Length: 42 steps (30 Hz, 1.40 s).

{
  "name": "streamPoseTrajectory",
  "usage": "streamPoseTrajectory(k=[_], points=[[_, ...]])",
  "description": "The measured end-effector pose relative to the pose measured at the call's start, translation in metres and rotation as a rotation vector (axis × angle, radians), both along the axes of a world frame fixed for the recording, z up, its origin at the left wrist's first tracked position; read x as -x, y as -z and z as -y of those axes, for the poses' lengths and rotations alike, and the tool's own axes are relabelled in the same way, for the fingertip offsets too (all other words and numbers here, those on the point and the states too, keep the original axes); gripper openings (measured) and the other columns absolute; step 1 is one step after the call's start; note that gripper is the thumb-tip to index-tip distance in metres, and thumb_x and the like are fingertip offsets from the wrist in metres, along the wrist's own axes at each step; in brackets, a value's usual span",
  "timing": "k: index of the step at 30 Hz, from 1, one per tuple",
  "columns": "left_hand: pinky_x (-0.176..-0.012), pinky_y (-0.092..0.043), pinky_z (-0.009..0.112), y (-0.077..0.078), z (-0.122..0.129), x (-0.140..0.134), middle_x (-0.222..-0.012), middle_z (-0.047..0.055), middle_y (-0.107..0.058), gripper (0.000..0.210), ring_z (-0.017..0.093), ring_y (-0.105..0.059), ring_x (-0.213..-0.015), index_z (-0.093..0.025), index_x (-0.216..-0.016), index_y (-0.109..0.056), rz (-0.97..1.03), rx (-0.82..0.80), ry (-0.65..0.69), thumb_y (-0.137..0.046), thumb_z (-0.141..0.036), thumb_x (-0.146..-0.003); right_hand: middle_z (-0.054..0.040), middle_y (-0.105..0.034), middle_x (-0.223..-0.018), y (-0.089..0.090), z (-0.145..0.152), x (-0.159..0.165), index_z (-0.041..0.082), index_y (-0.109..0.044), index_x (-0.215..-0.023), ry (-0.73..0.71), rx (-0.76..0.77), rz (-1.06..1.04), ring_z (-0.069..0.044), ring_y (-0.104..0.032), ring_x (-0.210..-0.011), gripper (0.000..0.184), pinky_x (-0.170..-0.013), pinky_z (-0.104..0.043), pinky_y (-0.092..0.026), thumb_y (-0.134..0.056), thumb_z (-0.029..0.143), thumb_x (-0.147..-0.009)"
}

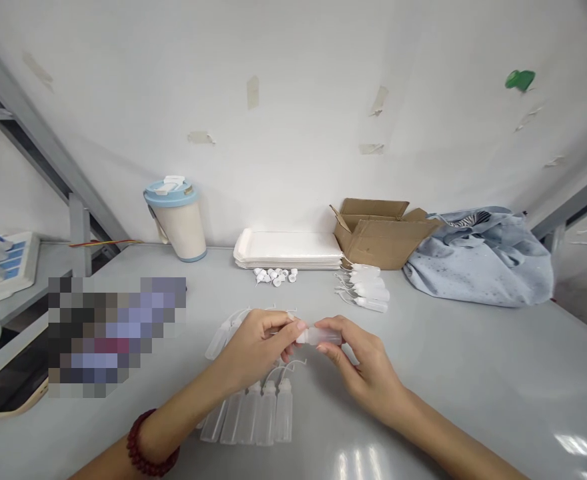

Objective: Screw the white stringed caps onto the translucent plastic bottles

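Note:
Between both hands lies a small translucent squeeze bottle [318,335], held sideways above the table. My right hand [361,357] grips its body with thumb and fingers. At the bottle's white neck, my left hand [268,340] is closed in a pinch, its fingertips partly covering the top. Several similar bottles [256,413] with thin strap-like tails lie in a row below my left hand. More bottles [218,339] lie behind that hand, partly hidden by it. Small white caps [275,275], some with a thin needle tip, are piled farther back.
White padded envelopes [288,249] are stacked by the wall, beside an open cardboard box [386,237]. Several bottles [368,288] lie before the box. A blue cloth bag [483,260] sits at right. A lidded cup [178,220] and a phone-like device [13,380] are at left.

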State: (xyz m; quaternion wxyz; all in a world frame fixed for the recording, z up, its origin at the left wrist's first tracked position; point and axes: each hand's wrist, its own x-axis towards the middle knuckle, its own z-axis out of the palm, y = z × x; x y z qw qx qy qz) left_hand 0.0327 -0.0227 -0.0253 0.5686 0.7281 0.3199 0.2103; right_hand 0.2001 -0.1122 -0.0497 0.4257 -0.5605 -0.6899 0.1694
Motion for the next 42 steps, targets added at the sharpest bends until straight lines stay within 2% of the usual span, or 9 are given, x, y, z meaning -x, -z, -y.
streamPoseTrajectory(k=[9, 12, 16, 19, 23, 28, 33, 37, 42], points=[[-0.052, -0.042, 0.022, 0.002, 0.003, 0.000, -0.058, -0.001, -0.053, 0.045, 0.010, -0.050, -0.051, -0.016, -0.058, -0.053, -0.040, 0.069, 0.100, -0.042, -0.046, -0.089, -0.0057, -0.064, -0.081, -0.002, 0.000, -0.002, 0.018, -0.054, -0.101, 0.024, -0.066, -0.010, -0.016, -0.058, -0.068, 0.017, -0.059, -0.027, -0.046, -0.042, 0.026, -0.092], [-0.053, -0.037, 0.022, 0.002, 0.008, -0.001, -0.057, -0.001, -0.049, 0.038, 0.011, -0.047, -0.054, -0.016, -0.061, -0.050, -0.061, -0.242, 0.066, -0.043, -0.037, -0.091, -0.0008, -0.056, -0.064, -0.005, 0.000, -0.002, 0.017, -0.057, -0.089, 0.013, 0.115, -0.181, -0.013, -0.050, -0.056, 0.026, -0.051, -0.024, -0.039, -0.039, 0.036, -0.093], [-0.056, -0.034, 0.025, 0.012, 0.011, 0.000, -0.063, 0.001, -0.050, 0.023, 0.013, -0.043, -0.059, -0.015, -0.074, -0.056, 0.006, -0.746, 0.098, -0.042, -0.021, -0.092, 0.0078, -0.030, -0.051, -0.006, -0.004, -0.002, 0.018, -0.049, -0.071, -0.047, 0.388, -0.573, -0.008, -0.033, -0.043, 0.040, -0.042, -0.022, -0.034, -0.042, 0.053, -0.088], [-0.059, -0.036, 0.025, 0.019, 0.010, -0.001, -0.069, 0.003, -0.054, 0.016, 0.014, -0.045, -0.063, -0.014, -0.085, -0.057, 0.087, -0.892, 0.100, -0.042, -0.016, -0.091, 0.0094, -0.023, -0.052, -0.006, -0.008, -0.002, 0.020, -0.037, -0.061, -0.077, 0.509, -0.773, -0.006, -0.026, -0.041, 0.045, -0.039, -0.021, -0.034, -0.048, 0.057, -0.083], [-0.058, -0.037, 0.023, 0.017, 0.008, -0.003, -0.067, 0.001, -0.052, 0.019, 0.012, -0.046, -0.061, -0.015, -0.077, -0.057, 0.024, -0.673, 0.066, -0.045, -0.022, -0.090, 0.0078, -0.030, -0.052, -0.007, -0.008, -0.002, 0.018, -0.044, -0.065, -0.046, 0.450, -0.700, -0.008, -0.034, -0.044, 0.041, -0.044, -0.022, -0.036, -0.047, 0.054, -0.085], [-0.056, -0.037, 0.021, 0.004, 0.009, 0.000, -0.062, -0.001, -0.053, 0.038, 0.011, -0.050, -0.061, -0.016, -0.065, -0.055, -0.045, -0.259, 0.091, -0.039, -0.037, -0.093, 0.0006, -0.053, -0.066, -0.009, -0.002, -0.006, 0.018, -0.057, -0.100, -0.012, 0.188, -0.316, -0.012, -0.048, -0.058, 0.024, -0.050, -0.022, -0.038, -0.047, 0.037, -0.090], [-0.058, -0.041, 0.021, -0.001, 0.007, 0.001, -0.065, -0.001, -0.056, 0.040, 0.011, -0.053, -0.061, -0.015, -0.065, -0.056, 0.000, -0.011, 0.100, -0.042, -0.042, -0.091, -0.0043, -0.061, -0.087, -0.007, 0.000, -0.009, 0.019, -0.054, -0.110, -0.079, -0.077, -0.052, -0.014, -0.053, -0.071, 0.020, -0.062, -0.025, -0.043, -0.046, 0.021, -0.091], [-0.053, -0.040, 0.021, 0.000, 0.006, 0.002, -0.058, -0.002, -0.051, 0.041, 0.010, -0.050, -0.056, -0.015, -0.065, -0.058, -0.002, 0.031, 0.136, -0.044, -0.044, -0.089, -0.0031, -0.056, -0.076, -0.008, 0.000, -0.008, 0.016, -0.057, -0.107, -0.101, -0.139, 0.044, -0.014, -0.050, -0.067, 0.020, -0.061, -0.026, -0.041, -0.047, 0.020, -0.091], [-0.050, -0.034, 0.021, 0.002, 0.011, 0.003, -0.060, -0.001, -0.050, 0.040, 0.011, -0.048, -0.058, -0.015, -0.063, -0.056, -0.086, -0.191, 0.161, -0.041, -0.038, -0.092, -0.0004, -0.054, -0.069, -0.012, 0.000, -0.010, 0.017, -0.065, -0.091, -0.168, 0.107, -0.105, -0.012, -0.046, -0.062, 0.022, -0.058, -0.025, -0.035, -0.046, 0.029, -0.092]])
